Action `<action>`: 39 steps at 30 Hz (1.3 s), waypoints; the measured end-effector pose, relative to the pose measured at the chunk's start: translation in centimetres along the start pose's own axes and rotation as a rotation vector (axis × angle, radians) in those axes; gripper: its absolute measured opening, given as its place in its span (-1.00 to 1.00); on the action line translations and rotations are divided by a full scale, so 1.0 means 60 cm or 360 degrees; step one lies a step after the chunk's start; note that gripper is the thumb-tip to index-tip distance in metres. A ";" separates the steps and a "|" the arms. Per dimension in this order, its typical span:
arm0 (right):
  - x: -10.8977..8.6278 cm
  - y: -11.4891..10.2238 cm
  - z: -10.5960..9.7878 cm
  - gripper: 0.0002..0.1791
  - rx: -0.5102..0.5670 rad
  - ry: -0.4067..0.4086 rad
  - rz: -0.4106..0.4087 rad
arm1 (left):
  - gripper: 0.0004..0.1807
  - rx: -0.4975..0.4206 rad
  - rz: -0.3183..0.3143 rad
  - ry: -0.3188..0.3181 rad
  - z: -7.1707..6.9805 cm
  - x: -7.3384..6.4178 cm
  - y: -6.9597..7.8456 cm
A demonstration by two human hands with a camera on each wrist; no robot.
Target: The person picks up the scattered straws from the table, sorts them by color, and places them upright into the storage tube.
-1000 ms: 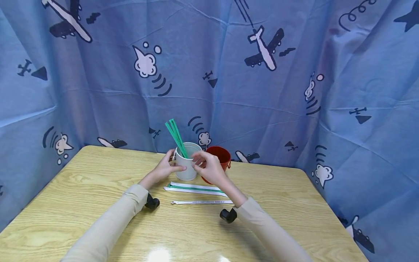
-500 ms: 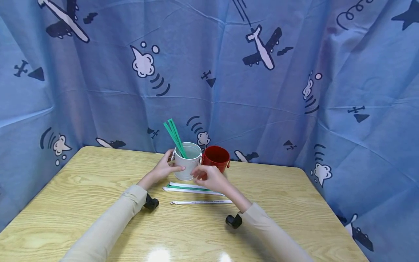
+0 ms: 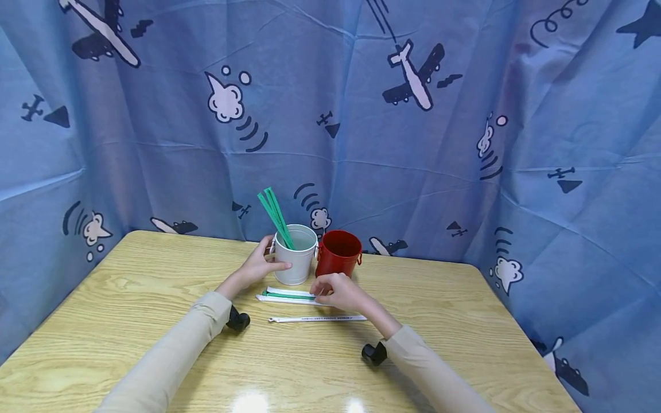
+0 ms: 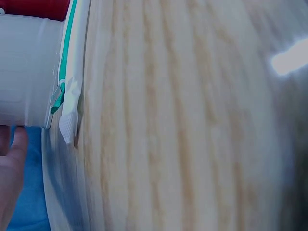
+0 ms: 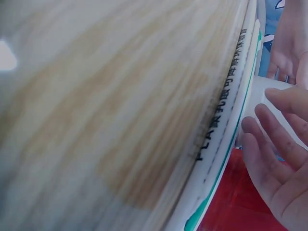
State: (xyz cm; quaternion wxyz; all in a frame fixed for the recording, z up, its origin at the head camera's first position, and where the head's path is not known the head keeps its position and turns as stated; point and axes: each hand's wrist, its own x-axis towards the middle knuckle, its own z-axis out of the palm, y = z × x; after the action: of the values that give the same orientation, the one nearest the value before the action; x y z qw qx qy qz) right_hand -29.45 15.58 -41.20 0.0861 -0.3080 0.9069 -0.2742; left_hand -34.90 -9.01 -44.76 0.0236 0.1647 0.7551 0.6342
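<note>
My left hand (image 3: 255,266) grips the left side of a white bucket (image 3: 299,267), thumb across its front. Two green-wrapped straws (image 3: 276,213) stand in the bucket, leaning left. Right in front of it, a white-wrapped straw (image 3: 273,299) and a green straw (image 3: 283,295) lie side by side with another white one. My right hand (image 3: 339,291) is over the right part of these straws and covers their ends. In the right wrist view its fingers (image 5: 269,139) are loosely bent beside the straws, with nothing between them.
A red bucket (image 3: 338,258) stands just right of the white one. Nearer to me, a single white-wrapped straw (image 3: 316,319) with dark print lies on the wooden table (image 3: 289,361). A blue curtain (image 3: 413,172) hangs behind the table.
My right hand has come down from beside the white bucket's rim to the straws in front, uncovering the red bucket. My left hand stays on the white bucket.
</note>
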 end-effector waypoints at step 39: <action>0.007 -0.015 0.013 -0.88 -0.0459 -0.0090 -0.0015 | -0.08 -0.0073 0.0020 -0.0005 0.001 0.003 -0.002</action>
State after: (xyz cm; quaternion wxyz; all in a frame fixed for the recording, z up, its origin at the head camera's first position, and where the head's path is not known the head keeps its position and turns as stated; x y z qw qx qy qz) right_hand -29.10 14.40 -41.35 0.0653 -0.3290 0.9327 -0.1328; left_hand -35.05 -8.92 -44.86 0.0245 0.1697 0.7393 0.6511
